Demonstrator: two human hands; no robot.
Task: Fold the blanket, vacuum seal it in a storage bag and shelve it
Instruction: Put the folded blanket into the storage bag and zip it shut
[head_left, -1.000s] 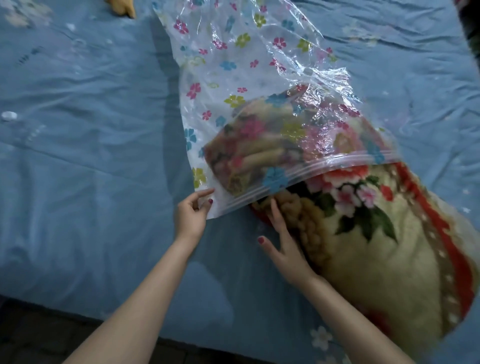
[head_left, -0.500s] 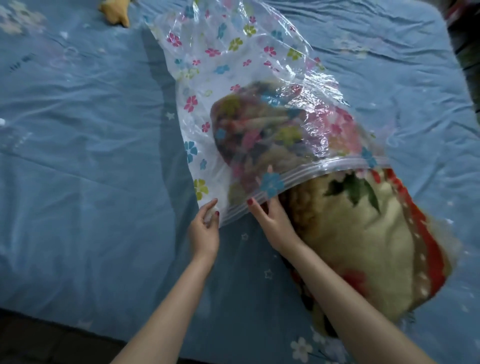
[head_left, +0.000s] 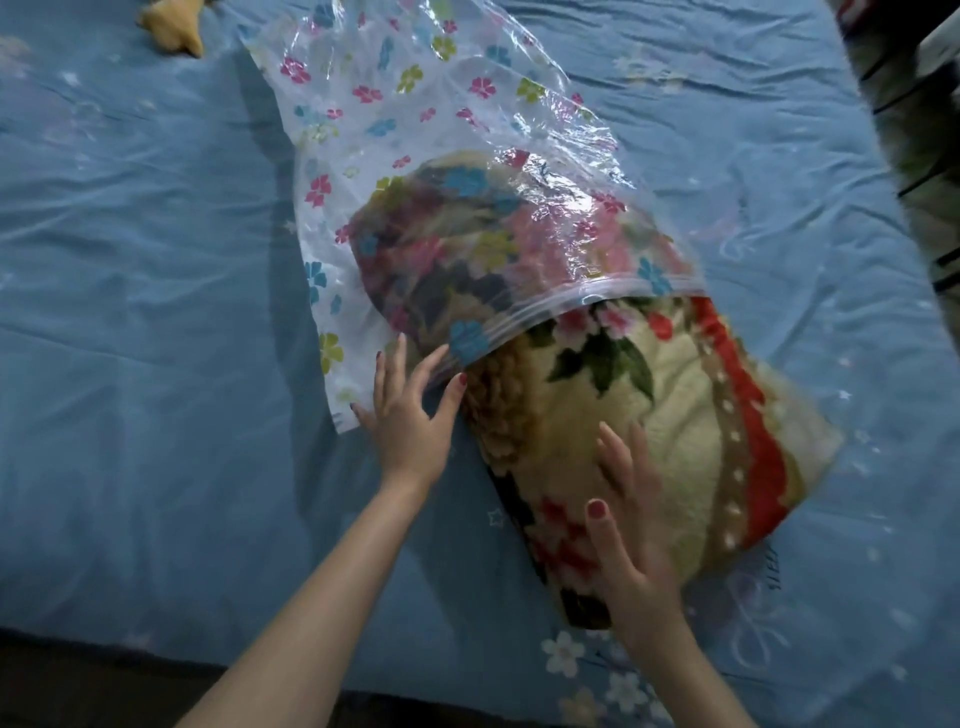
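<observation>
While blanket (head_left: 649, 441) overhangs bag (head_left: 415, 130) mouth, both hands (head_left: 408, 415) press.

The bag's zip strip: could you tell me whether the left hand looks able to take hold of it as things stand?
Probably yes. The left hand lies open with its fingertips already at the zip strip of the storage bag, and nothing sits between them; the right hand presses the blanket lower down.

Single head-worn view, wide-angle, looking steeply down and forward, close over the bed (head_left: 130, 322), forearms reaching in from the frame's bottom edge
</observation>
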